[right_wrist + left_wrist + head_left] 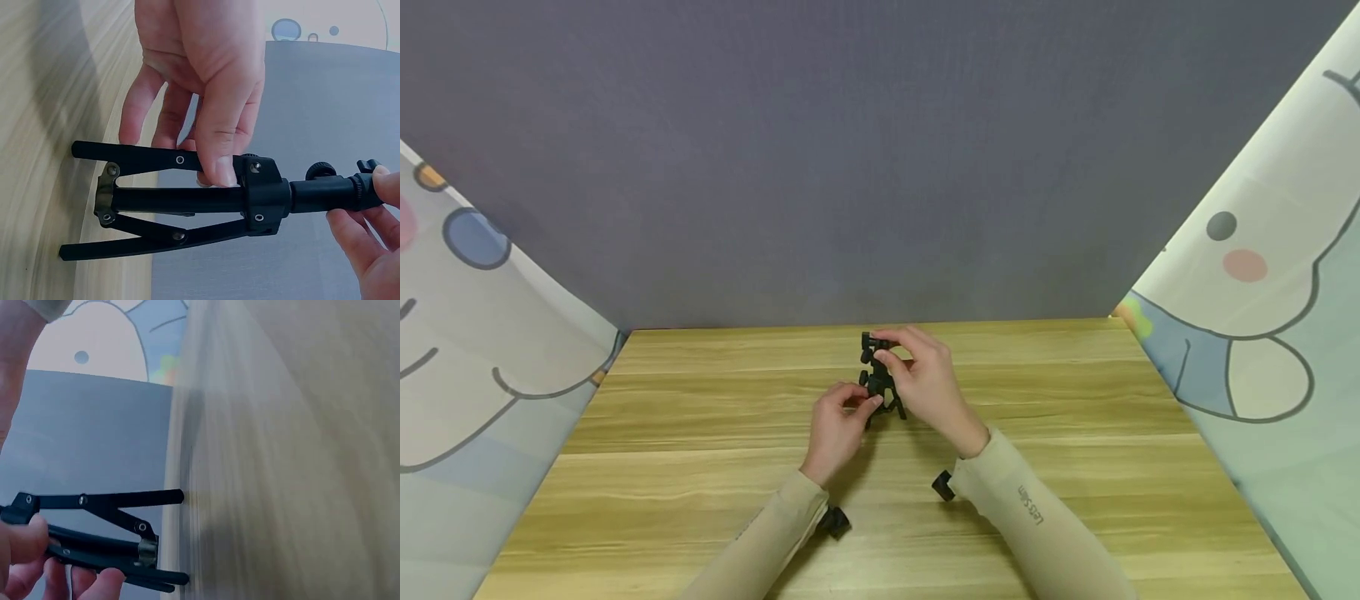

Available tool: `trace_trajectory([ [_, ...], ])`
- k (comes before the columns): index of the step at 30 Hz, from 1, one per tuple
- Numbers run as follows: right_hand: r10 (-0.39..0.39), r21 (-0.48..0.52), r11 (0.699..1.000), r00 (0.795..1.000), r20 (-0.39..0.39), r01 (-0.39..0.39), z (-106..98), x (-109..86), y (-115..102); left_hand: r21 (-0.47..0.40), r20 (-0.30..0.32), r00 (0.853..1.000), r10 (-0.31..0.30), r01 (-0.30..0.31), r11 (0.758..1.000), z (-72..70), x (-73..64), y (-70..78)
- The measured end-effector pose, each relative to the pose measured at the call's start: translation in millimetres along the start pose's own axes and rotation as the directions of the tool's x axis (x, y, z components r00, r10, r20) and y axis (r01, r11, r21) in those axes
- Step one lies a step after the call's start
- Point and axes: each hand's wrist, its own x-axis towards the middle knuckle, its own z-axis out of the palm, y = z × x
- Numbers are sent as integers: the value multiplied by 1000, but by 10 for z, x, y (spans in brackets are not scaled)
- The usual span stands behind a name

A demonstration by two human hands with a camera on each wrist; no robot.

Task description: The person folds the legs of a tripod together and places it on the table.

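A small black tripod [877, 385] is upright near the back of the wooden table, its legs part-way spread and feet right at the tabletop. My left hand [837, 423] pinches one of its legs [159, 156] between thumb and fingers, just below the collar. Higher up, the fingers and thumb of my right hand [927, 379] grip the head at the top of the centre column. In the right wrist view a knurled knob [320, 170] sticks out below that grip. Metal-jointed braces [128, 520] link the legs to the column in the left wrist view.
The wooden table [700, 483] runs back to a grey panel [880, 167]. Cartoon-printed cloths [1240, 333] hang on both sides. A black wrist device [835, 522] shows beside the left sleeve, and another black device [943, 486] beside the right one.
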Motion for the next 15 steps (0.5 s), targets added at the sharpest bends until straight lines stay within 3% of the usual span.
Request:
trace_trajectory([
  [6,-8,-6,1000,1000,-11,8,2,-5,8,-4,17,999,-35,35,999,31,-7,1],
  [15,-5,-3,1000,1000,-10,5,-5,-11,29,20,60,998,12,-13,1000,27,-1,-27],
])
